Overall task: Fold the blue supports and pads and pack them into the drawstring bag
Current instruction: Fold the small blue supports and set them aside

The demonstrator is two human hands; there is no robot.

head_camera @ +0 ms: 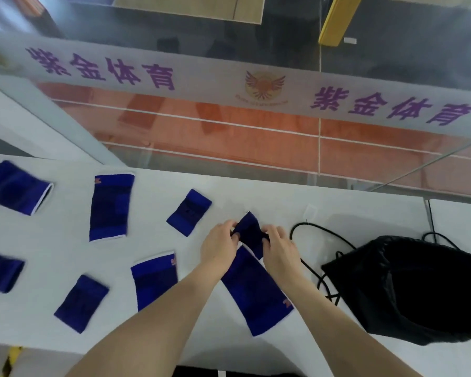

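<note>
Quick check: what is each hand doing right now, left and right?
Left hand: closed, pinching the left edge of the small blue pad.
Right hand: closed, gripping the right side of the same pad.

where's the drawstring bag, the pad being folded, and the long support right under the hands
drawstring bag (424, 289): head view, on its black fabric body.
pad being folded (249, 231): head view, on the dark blue cloth between both hands.
long support (259, 295): head view, on its middle.
</note>
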